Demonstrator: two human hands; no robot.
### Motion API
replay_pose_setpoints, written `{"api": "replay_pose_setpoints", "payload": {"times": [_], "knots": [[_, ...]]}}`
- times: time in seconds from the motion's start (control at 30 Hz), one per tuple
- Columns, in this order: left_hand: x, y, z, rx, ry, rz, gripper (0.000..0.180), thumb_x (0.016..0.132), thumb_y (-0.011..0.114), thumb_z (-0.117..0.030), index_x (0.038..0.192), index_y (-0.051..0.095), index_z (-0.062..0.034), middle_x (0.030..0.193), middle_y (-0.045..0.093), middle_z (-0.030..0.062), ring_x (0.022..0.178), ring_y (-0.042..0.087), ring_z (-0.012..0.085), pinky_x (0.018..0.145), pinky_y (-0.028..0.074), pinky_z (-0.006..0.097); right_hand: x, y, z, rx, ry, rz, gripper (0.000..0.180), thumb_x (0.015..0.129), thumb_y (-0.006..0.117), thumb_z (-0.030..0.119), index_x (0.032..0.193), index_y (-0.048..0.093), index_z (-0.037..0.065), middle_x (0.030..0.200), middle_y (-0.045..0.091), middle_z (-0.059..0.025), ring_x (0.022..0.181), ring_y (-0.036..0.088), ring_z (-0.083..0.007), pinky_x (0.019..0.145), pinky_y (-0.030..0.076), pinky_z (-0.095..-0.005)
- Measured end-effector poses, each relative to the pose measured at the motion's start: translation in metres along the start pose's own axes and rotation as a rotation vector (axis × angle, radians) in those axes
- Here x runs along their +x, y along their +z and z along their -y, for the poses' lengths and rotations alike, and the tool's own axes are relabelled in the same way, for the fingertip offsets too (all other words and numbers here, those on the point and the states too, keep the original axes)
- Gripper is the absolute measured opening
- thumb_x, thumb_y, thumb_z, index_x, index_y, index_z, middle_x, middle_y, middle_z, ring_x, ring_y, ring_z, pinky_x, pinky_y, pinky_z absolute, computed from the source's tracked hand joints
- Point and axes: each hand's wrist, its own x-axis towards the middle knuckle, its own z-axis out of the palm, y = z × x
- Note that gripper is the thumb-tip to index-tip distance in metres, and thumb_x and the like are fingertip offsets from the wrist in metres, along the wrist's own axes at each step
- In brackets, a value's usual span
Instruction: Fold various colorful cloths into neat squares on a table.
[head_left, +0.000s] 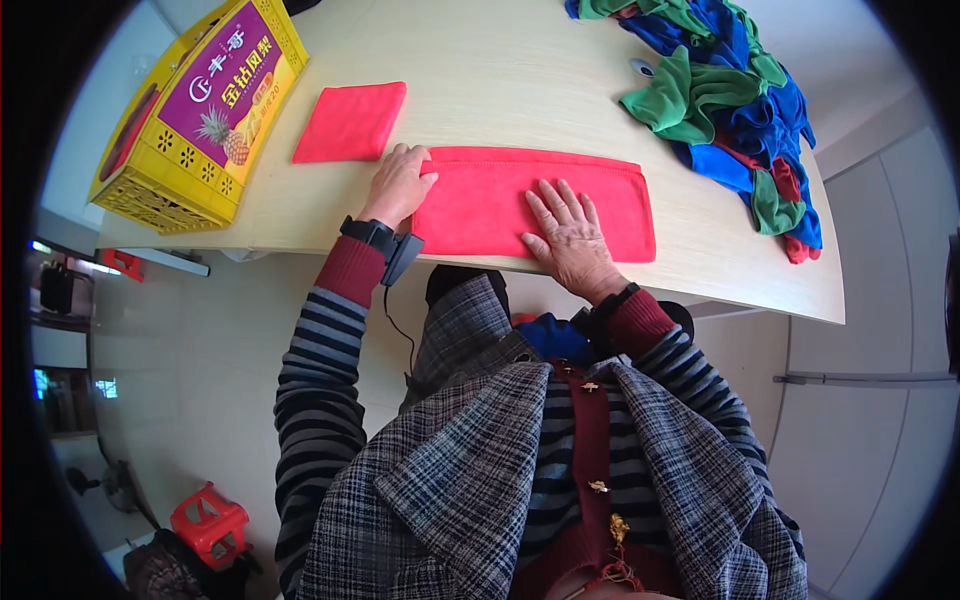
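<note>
Pale tabletop point(500, 105) spans the upper view. Far left stands a yellow crate point(172, 180) with a purple panel. Next, a smaller folded red cloth point(350, 122) lies flat. Left hand point(396, 186) touches the left edge of a long red cloth point(480, 205), fingers bent; whether it pinches cannot be told. Right hand point(572, 240) rests unclenched on that cloth, fingers spread. Far right: heaped multicoloured cloths point(750, 130).

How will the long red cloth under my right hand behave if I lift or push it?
The long red cloth is probably floppy: similar-looking fabric slumps loosely in the cloth heap. It seems layered along its far edge, so lifting one layer might open it. Lying so thin and flat, it's likely light, and pushing from one side could wrinkle it.
</note>
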Motion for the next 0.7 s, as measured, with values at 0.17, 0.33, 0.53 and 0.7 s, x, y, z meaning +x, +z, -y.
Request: {"api": "replay_pose_setpoints", "payload": {"times": [0.17,0.33,0.53,0.7], "knots": [[0.012,-0.001,0.001,-0.148,-0.063,0.12,0.024,0.087,0.072,-0.016,0.106,0.063,-0.0042,0.11,0.062,0.0143,0.11,0.06,0.0341,0.093,0.051,0.043,0.001,0.001,-0.001,-0.001,0.004,-0.002,0.064,0.103,0.045,0.049,0.154,0.04,0.009,0.161,0.035,-0.0152,0.151,0.028,-0.0366,0.123,0.02,-0.0543],[0.011,0.005,-0.002,-0.14,0.031,0.003,0.021,0.085,0.073,-0.014,0.099,0.063,-0.0015,0.107,0.064,0.014,0.107,0.061,0.0344,0.093,0.05,0.042,0.001,0.001,0.0,0.001,0.004,-0.003,0.065,0.103,0.045,0.05,0.153,0.041,0.009,0.161,0.036,-0.0152,0.15,0.029,-0.0365,0.123,0.021,-0.0542],[0.019,-0.001,0.004,-0.145,-0.052,0.148,0.022,0.084,0.072,-0.012,0.102,0.064,-0.0015,0.112,0.066,0.0145,0.11,0.062,0.0337,0.094,0.05,0.043,0.001,-0.001,0.001,0.007,0.0,-0.001,0.065,0.103,0.045,0.05,0.153,0.041,0.009,0.16,0.037,-0.0154,0.15,0.029,-0.0363,0.123,0.021,-0.0539],[0.024,-0.007,-0.004,-0.209,-0.045,0.156,0.024,0.086,0.07,-0.013,0.106,0.065,-0.0007,0.111,0.069,0.0181,0.108,0.065,0.0359,0.092,0.051,0.044,-0.001,0.0,-0.004,0.005,0.012,-0.001,0.066,0.103,0.044,0.051,0.153,0.041,0.009,0.16,0.037,-0.0156,0.15,0.029,-0.0361,0.123,0.021,-0.0539]]}}
